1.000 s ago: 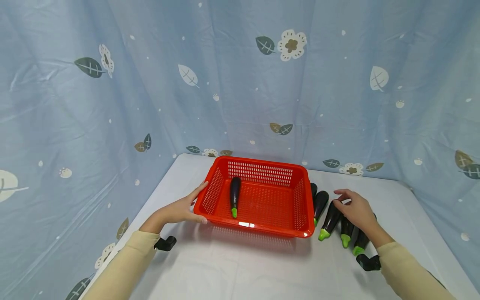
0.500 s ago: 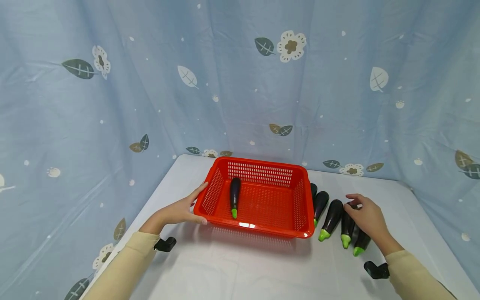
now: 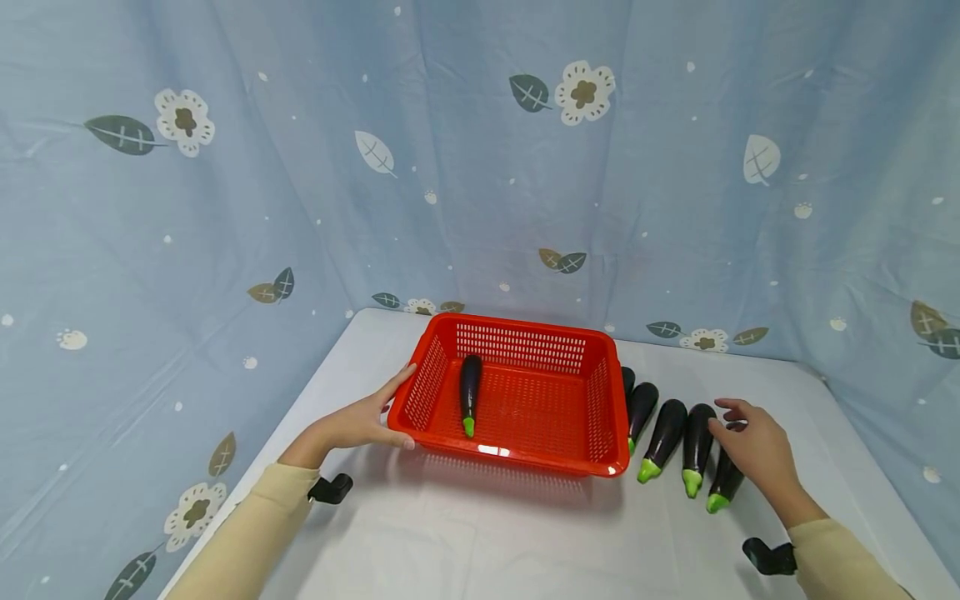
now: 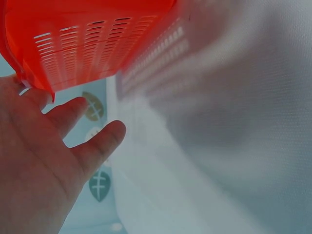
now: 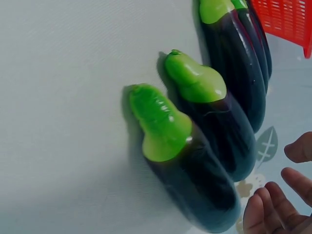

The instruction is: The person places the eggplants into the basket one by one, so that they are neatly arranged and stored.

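A red plastic basket [image 3: 525,408] with slotted walls has one dark eggplant [image 3: 469,387] with a green stem end lying in its left part. My left hand [image 3: 356,423] is at the basket's left front corner, fingers spread, index finger along the rim. In the left wrist view its other fingers [image 4: 100,146] stretch out beneath the rim. My right hand [image 3: 757,450] hovers at the upper end of the rightmost eggplant [image 3: 724,483], fingers loosely bent. The right wrist view shows nothing between thumb and fingers, beyond the blunt end of the nearest eggplant [image 5: 195,180].
Several more eggplants lie side by side right of the basket, among them a middle one [image 3: 666,437] and one close to the basket wall [image 3: 641,408]. A white cloth [image 3: 525,542] covers the table. A blue patterned curtain [image 3: 480,167] hangs behind and on both sides.
My right hand has moved right and toward me along the eggplant row, uncovering the upper ends of the ones it passed. The left hand and basket have stayed in place.
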